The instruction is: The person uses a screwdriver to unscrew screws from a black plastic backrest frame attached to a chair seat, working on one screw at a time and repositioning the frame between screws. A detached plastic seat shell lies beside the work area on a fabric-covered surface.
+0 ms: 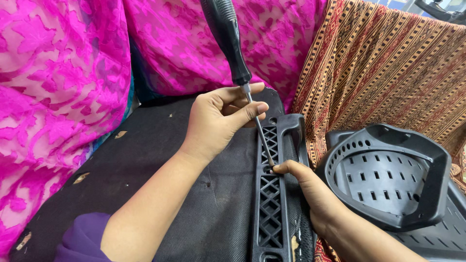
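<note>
- Left hand (216, 121): fingers (252, 110) pinched on the thin metal shaft of a screwdriver (228, 43), just below its black ribbed handle.
- Screwdriver: tilted, tip down on the black plastic lattice bracket (270, 194), near its middle.
- Right hand (315, 194): fingers narrow, index tip pressed on the bracket right at the screwdriver tip; whether anything small is held there, cannot tell.
- Bracket: flat on a dark fabric seat (194, 194).
- Right of it: black perforated plastic shell (388, 174).
- Behind: pink patterned cloth (58, 97), striped brown cloth (388, 73).
</note>
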